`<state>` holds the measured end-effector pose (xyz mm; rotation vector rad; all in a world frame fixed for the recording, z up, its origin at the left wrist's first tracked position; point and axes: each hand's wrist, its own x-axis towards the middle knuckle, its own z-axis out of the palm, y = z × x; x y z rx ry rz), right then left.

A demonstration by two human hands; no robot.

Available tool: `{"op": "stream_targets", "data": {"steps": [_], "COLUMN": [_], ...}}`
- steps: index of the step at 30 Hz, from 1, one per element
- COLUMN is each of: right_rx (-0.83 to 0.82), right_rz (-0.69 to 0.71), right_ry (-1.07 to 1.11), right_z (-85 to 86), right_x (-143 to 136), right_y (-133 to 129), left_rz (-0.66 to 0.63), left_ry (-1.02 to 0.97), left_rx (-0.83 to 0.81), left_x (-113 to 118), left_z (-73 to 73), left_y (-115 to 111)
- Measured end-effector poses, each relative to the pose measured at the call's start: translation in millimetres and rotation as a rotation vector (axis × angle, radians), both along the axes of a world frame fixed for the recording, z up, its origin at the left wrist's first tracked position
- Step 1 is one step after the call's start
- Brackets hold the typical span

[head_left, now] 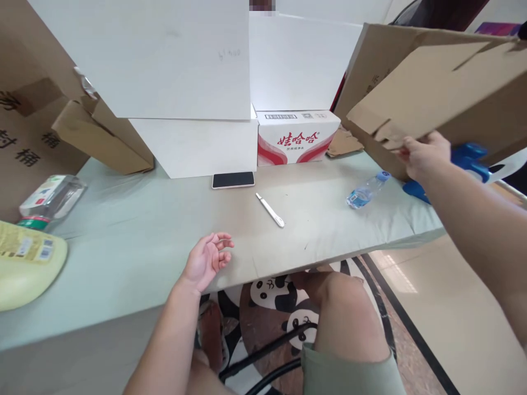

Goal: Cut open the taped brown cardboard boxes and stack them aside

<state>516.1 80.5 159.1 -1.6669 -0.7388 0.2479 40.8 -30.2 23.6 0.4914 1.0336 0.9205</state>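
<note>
My right hand is reaching out at the right, its fingers closed on the lower edge of a brown cardboard piece with slots cut in it. That piece is raised and tilted above the table. Palm up near the table's front edge, my left hand is empty, with loosely curled fingers apart. Beyond it a slim white craft knife lies on the table. A dark-screened phone lies flat behind the knife. The clear water bottle on its side is nearer to my right hand.
White panels and a red-and-white carton stand along the back. Large cardboard boxes flank the table. At left lie a clear bottle and a yellow jug. A blue object is partly hidden behind my right forearm.
</note>
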Motion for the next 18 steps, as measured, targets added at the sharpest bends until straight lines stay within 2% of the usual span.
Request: {"op": "stream_targets", "data": {"steps": [2, 4, 9, 12, 15, 18], "right_rx": [-0.052, -0.099, -0.183, -0.227, -0.277, -0.343], "right_rz": [0.055, 0.126, 0.311, 0.439, 0.603, 0.766], "right_ry": [0.170, 0.221, 0.222, 0.193, 0.153, 0.086], "right_z": [5.3, 5.8, -11.6, -22.7, -30.0, -37.3], "right_x": [-12, -29, -73, -105, -147, -204], "right_y": [15, 18, -1, -10, -11, -7], "left_rz": [0.005, 0.008, 0.015, 0.093, 0.182, 0.274], "left_ry": [0.002, -0.009, -0.072, -0.108, -0.136, -0.150], "left_rx": [-0.007, 0.006, 0.041, 0.068, 0.131, 0.200], "left_x": [0, -1, -8, -12, -23, -42], "left_z": [-1.1, -1.3, 2.4, 6.6, 9.8, 11.0], "left_y": [3, 5, 7, 2, -9, -21]}}
